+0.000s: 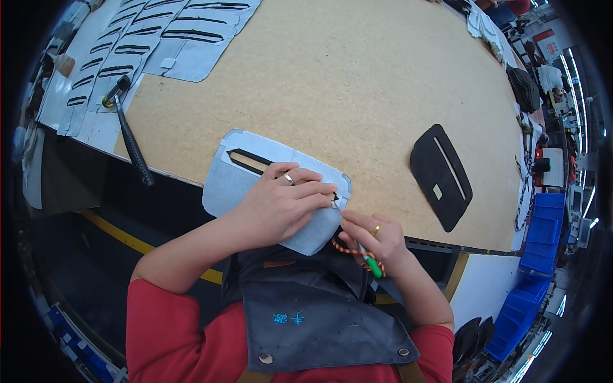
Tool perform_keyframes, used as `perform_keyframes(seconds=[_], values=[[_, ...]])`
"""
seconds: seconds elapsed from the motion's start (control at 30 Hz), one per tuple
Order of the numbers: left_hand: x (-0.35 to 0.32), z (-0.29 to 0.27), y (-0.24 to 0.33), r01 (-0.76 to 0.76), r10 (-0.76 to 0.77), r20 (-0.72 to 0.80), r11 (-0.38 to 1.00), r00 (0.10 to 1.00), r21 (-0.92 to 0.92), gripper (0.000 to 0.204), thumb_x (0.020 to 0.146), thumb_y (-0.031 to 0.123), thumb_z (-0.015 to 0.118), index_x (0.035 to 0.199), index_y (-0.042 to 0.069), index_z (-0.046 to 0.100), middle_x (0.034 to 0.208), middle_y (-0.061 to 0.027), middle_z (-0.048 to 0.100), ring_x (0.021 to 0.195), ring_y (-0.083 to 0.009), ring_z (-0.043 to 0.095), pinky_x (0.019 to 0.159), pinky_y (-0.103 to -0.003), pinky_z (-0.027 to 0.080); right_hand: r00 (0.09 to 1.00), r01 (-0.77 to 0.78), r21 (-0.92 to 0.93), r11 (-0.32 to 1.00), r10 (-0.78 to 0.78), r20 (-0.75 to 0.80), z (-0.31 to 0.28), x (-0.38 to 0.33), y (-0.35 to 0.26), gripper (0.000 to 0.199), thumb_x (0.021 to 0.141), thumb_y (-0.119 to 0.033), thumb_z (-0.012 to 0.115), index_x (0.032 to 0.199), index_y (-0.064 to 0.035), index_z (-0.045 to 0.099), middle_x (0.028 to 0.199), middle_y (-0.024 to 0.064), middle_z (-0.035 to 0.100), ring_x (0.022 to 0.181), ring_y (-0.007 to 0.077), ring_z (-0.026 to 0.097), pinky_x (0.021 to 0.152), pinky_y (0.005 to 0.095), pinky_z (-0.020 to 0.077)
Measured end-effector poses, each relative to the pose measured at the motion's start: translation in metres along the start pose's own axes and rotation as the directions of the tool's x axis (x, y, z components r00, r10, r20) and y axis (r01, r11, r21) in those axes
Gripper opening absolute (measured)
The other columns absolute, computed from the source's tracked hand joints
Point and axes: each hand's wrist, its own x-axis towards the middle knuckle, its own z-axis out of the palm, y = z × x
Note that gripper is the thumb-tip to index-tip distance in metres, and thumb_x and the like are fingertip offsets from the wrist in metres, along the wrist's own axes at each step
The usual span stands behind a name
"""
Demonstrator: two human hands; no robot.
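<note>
A pale grey-white panel (233, 188) with rounded corners and a black-edged slot lies at the near edge of the board, its lower corner overhanging toward me. My left hand (281, 201) rests on it with fingers stretched out flat over the slot's right part. In my right hand (377, 236) is a slim tool with a green handle end (373, 267); its thin tip meets the panel at the slot's right end, close to my left fingertips. An orange-and-black twisted cord (348, 249) hangs by the tool. The exact kind of tool is hidden by my fingers.
A black slotted panel (442, 179) lies on the brown board (357, 83) to the right. At the far left are several slotted white panels (191, 60) in rows and a black-handled hammer (131, 137) across the edge. Blue bins (541, 233) stand at right.
</note>
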Motion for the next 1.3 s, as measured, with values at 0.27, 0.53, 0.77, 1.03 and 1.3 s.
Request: perform_keyframes(seconds=[0.27,0.53,0.77,1.03,1.3], values=[[0.005,0.005,0.003,0.118,-0.122,-0.029,0.987,0.992,-0.109,0.013,0.08,0.01,0.063,0.093,0.013,0.063,0.111,0.0047,0.063,0.105,-0.0169,0.054,0.092,-0.037,0.032,0.987,0.03,-0.028,0.999,-0.034,-0.16,0.015,-0.015,0.003,0.02,0.077,-0.013,0.073,0.095,-0.0069,0.066,0.102,0.0071,0.068,0.067,0.0113,0.064,0.049,0.0232,0.039],[0.004,0.008,0.006,0.097,-0.1,-0.051,0.994,0.994,-0.046,0.017,0.078,0.008,0.063,0.094,0.014,0.066,0.112,0.0034,0.062,0.108,-0.0189,0.053,0.094,-0.039,0.032,0.909,-0.238,0.441,0.866,0.358,-0.213,0.012,-0.015,-0.004,0.015,0.081,-0.003,0.067,0.095,-0.0023,0.063,0.096,0.0148,0.067,0.081,0.0265,0.067,0.069,0.0312,0.054],[0.0,0.013,0.005,0.031,-0.03,-0.09,0.999,0.995,0.018,0.021,0.073,0.007,0.065,0.092,0.016,0.067,0.113,0.0021,0.061,0.108,-0.0217,0.054,0.093,-0.039,0.034,0.91,-0.238,0.448,0.862,0.359,-0.208,0.011,-0.005,-0.003,0.012,0.082,-0.002,0.066,0.094,-0.0013,0.063,0.095,0.0152,0.067,0.082,0.0262,0.067,0.068,0.0303,0.0535],[0.001,0.014,0.007,-0.003,0.009,-0.134,0.999,0.991,0.04,0.026,0.074,0.008,0.062,0.101,0.009,0.062,0.111,0.0001,0.059,0.111,-0.0183,0.052,0.098,-0.039,0.035,0.933,-0.249,0.319,0.914,0.314,-0.174,0.012,0.002,-0.003,0.013,0.08,-0.004,0.068,0.092,-0.004,0.063,0.093,0.0112,0.067,0.072,0.0231,0.067,0.059,0.0287,0.0518],[0.0,0.014,0.006,-0.008,0.016,-0.099,0.997,0.995,0.076,0.027,0.074,0.008,0.065,0.101,0.011,0.064,0.113,0.0005,0.061,0.111,-0.019,0.053,0.097,-0.04,0.036,0.943,-0.283,0.216,0.934,0.312,-0.114,0.005,0.011,-0.011,0.012,0.079,0.003,0.063,0.091,0.0002,0.063,0.092,0.0153,0.067,0.076,0.0259,0.067,0.066,0.0297,0.0529]])
